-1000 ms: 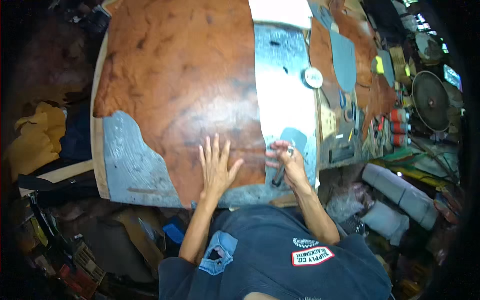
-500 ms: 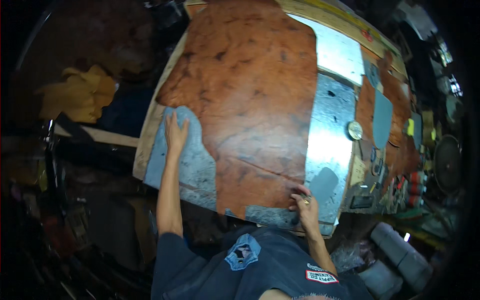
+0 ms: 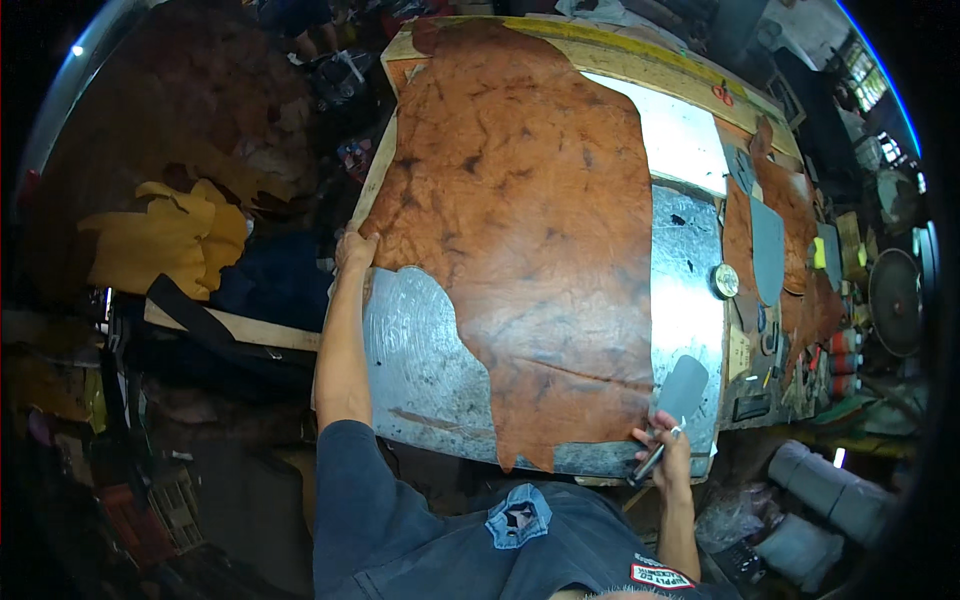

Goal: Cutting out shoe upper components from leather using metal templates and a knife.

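Observation:
A large brown leather hide (image 3: 540, 190) with dark mottling and an irregular outline lies spread over a metal-topped table (image 3: 425, 340). At its left edge, near the table's side, my left hand (image 3: 355, 252) is closed on the leather, the fingers partly hidden. My right hand (image 3: 668, 452) is by the hide's lower right corner, its fingers closed around a slim tool with a dark handle (image 3: 647, 466); its exact kind is unclear. Just above that hand, a grey rounded flat piece (image 3: 684, 388) lies on the metal.
To the right are a round tin (image 3: 725, 281), a long grey flat piece (image 3: 768, 254), brown leather scraps (image 3: 790, 200) and hand tools. Red-handled scissors (image 3: 722, 94) lie on the far wooden edge. Yellow leather (image 3: 165, 235) is piled at left; grey rolls (image 3: 830, 490) stand lower right.
My left hand has gone from lying flat on the metal to gripping the hide's left edge. My right hand stays near the lower right corner, its tool now more visible. The view has shifted.

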### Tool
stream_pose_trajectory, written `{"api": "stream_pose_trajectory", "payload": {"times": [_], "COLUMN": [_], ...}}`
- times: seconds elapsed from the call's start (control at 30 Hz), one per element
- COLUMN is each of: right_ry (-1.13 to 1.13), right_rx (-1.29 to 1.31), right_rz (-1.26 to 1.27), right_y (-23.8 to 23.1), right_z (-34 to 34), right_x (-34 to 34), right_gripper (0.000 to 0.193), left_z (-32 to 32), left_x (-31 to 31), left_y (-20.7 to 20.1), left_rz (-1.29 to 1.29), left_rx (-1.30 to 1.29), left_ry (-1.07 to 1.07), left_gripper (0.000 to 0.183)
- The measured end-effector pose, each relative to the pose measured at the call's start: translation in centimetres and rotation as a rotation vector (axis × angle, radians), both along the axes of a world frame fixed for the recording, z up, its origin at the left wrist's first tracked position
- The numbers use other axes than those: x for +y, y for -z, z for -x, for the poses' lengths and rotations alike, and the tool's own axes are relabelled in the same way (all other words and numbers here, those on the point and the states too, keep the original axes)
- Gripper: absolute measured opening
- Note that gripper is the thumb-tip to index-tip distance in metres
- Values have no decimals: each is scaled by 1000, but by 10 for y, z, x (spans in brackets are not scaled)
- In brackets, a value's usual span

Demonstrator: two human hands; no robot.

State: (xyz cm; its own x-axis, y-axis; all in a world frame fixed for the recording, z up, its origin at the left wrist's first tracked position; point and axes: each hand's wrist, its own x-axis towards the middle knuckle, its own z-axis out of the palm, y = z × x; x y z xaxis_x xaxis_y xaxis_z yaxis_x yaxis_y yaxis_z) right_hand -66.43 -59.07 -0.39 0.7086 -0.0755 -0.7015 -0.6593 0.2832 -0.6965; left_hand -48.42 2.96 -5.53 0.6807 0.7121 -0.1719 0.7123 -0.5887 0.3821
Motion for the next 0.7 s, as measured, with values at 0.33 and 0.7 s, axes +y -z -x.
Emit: {"api": "stream_pose_trajectory", "payload": {"times": [0.33, 0.7], "right_ry": [-184, -389], "right_rx": [-51, -362], "right_rz": [111, 841], "right_y": [-3, -79], "right_z": [-19, -16], "right_x": [35, -45], "right_gripper": [24, 29], "left_z": [-21, 1], "left_x": [29, 70], "left_y": [-6, 74], "left_rz": [-24, 286], "left_rx": [190, -23], "left_ry": [-31, 754], "left_gripper": [76, 28]}}
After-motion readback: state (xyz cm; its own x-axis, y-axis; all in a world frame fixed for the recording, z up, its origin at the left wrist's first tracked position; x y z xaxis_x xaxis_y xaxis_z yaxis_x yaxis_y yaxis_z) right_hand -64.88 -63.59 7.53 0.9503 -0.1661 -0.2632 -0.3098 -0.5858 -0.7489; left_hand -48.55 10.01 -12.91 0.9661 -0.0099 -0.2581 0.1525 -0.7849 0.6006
